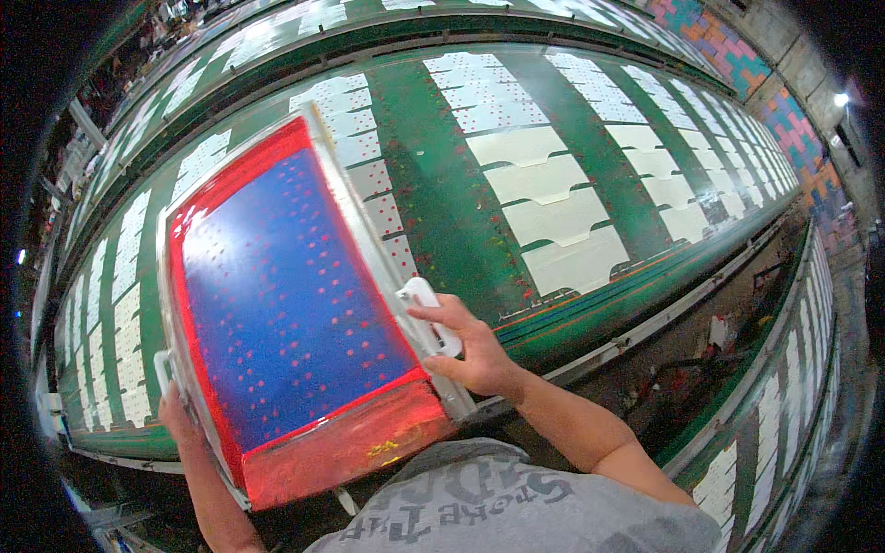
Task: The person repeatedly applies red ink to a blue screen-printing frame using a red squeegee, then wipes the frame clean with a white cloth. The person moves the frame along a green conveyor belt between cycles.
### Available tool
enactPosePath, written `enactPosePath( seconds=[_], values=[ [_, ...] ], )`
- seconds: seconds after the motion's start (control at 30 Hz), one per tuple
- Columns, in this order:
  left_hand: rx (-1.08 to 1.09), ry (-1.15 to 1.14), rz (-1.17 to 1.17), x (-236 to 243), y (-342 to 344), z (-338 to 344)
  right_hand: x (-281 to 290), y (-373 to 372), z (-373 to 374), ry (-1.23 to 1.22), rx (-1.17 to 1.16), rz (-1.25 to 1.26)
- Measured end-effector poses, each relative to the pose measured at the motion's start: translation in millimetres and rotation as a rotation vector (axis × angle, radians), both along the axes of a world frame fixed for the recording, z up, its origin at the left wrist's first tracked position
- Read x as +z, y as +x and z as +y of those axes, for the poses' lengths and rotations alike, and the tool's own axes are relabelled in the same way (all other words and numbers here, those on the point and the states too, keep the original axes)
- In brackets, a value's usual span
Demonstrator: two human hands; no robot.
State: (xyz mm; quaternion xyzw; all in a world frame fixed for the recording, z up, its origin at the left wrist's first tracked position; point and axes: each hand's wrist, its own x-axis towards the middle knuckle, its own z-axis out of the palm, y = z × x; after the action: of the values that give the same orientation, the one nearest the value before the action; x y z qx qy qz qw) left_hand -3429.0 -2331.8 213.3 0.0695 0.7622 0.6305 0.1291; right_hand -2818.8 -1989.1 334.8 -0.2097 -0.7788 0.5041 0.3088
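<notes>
A large screen printing frame (318, 295) is tilted in front of me, with a blue mesh full of small pale and red dots and red ink around its border. My right hand (470, 346) is closed round the white handle (430, 313) on its right side. On the other side my left hand (175, 412) grips at the left white handle (163, 370); its fingers are partly hidden by the frame. Beneath and beyond the frame, white cut pieces lie in rows on a long green table. Plain cut pieces (556, 217) lie to the right, while those with red dots (373, 175) lie behind the frame.
The green printing table (442, 212) curves away on both sides, with a rail (613, 350) along its near edge. A parallel table (277, 41) with more pieces runs behind it, and another (765, 433) stands at lower right. Coloured wall blocks (802, 138) rise at far right.
</notes>
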Motion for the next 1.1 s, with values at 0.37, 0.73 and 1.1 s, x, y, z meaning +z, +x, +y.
enactPosePath(
  seconds=[0.37,0.73,1.1],
  values=[
    [0.189,-0.275,0.153,62,61,-220,-7,-93,-35,-0.112,0.328,0.056],
    [0.267,-0.214,0.083,46,74,-231,-13,-109,-44,-0.329,0.277,-0.004],
    [0.228,-0.283,0.44,90,-34,-83,-16,-84,-36,-0.539,-0.056,0.141]
  ],
)
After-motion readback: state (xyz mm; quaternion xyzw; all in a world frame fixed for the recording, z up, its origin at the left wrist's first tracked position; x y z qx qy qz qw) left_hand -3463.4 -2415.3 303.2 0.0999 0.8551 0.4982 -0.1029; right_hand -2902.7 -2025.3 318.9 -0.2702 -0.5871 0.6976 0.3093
